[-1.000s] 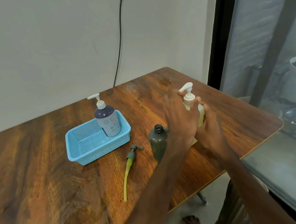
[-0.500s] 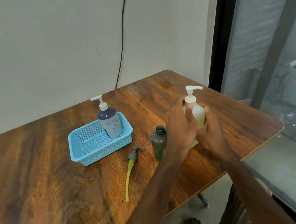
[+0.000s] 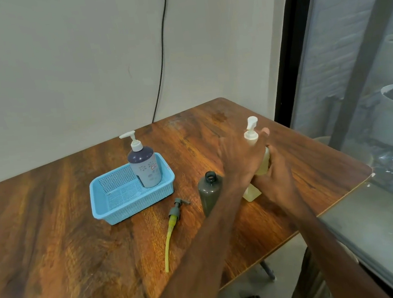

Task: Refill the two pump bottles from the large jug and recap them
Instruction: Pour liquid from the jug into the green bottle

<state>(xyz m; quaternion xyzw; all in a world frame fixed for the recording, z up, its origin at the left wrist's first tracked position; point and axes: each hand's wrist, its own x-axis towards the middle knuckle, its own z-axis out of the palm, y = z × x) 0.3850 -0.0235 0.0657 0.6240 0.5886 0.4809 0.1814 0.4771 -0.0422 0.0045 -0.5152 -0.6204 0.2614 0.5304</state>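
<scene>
Right of centre, the left hand [image 3: 240, 158] wrapped the cream bottle [image 3: 262, 165] at its white pump [image 3: 251, 129]; the right hand [image 3: 277, 175] clasped its body. The capless grey bottle [image 3: 210, 192] stood just left.

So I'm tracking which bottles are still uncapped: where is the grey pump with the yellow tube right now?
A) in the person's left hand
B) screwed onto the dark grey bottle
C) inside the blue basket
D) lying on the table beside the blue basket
D: the grey pump lies flat on the table in front of the blue basket, and the dark grey bottle stands open-necked.
</scene>
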